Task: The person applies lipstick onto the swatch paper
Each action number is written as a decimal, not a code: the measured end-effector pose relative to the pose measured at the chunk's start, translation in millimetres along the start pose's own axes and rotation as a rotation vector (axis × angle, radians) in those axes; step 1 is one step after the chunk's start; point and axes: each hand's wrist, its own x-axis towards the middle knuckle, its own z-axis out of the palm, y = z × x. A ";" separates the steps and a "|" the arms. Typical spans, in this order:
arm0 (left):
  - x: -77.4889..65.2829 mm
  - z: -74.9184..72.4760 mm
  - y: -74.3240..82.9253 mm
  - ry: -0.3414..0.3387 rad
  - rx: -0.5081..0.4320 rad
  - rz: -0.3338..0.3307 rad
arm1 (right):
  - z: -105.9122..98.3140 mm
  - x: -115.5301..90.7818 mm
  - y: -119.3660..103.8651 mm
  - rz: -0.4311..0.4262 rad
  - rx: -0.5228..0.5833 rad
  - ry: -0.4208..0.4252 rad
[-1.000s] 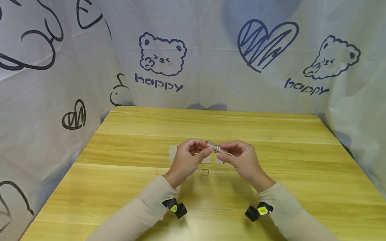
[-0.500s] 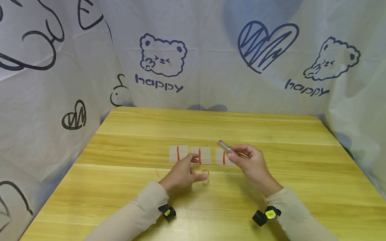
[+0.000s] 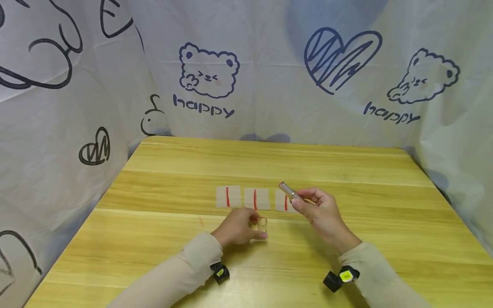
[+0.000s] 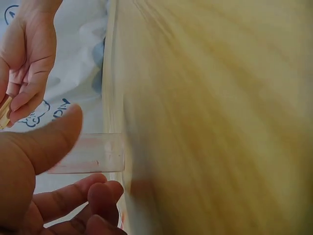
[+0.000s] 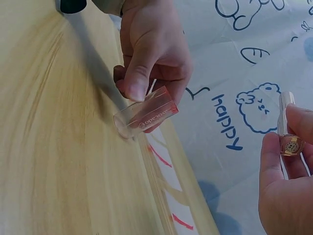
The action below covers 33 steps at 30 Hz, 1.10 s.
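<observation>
In the head view, my left hand (image 3: 239, 226) is low over the table at a clear, boxy lipstick cap (image 3: 262, 225) with a reddish tinge at its upper end. The left wrist view shows the cap (image 4: 95, 154) between my thumb and curled fingers, right up against both. My right hand (image 3: 322, 211) pinches an uncapped silver and gold lipstick (image 3: 289, 190), raised above the table and tilted up to the left. A round gold part shows on the lipstick (image 5: 288, 125) in the right wrist view.
Beyond the hands lie three pale paper squares: a left one (image 3: 233, 196), a middle one (image 3: 262, 199) and a right one (image 3: 281, 201) partly behind the lipstick. Each bears a red stroke. A faint reddish smear (image 3: 201, 221) marks the wooden table (image 3: 169, 201).
My left hand has left the lipstick and come down to the cap, its fingers drawing in around it. My right hand has moved right with the lipstick, then dipped slightly.
</observation>
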 end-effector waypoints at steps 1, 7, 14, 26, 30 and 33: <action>0.9 0.4 -0.1 0.004 0.004 0.008 | 0.3 -0.2 0.0 0.002 0.005 0.004; 3.0 1.6 -3.2 0.018 0.015 0.063 | 0.7 -0.7 -0.1 0.017 0.016 0.017; 0.7 -7.5 2.1 -0.004 -0.062 0.049 | 1.0 0.0 -4.3 -0.013 0.028 0.003; -0.3 -32.2 16.1 0.064 -0.112 0.100 | 3.0 3.4 -19.2 -0.064 -0.078 -0.021; -1.4 -36.9 17.3 0.102 -0.140 0.162 | 3.4 3.8 -21.9 -0.076 -0.131 -0.045; -3.8 -38.7 17.5 0.135 -0.146 0.180 | 3.3 2.9 -21.0 -0.083 -0.176 -0.092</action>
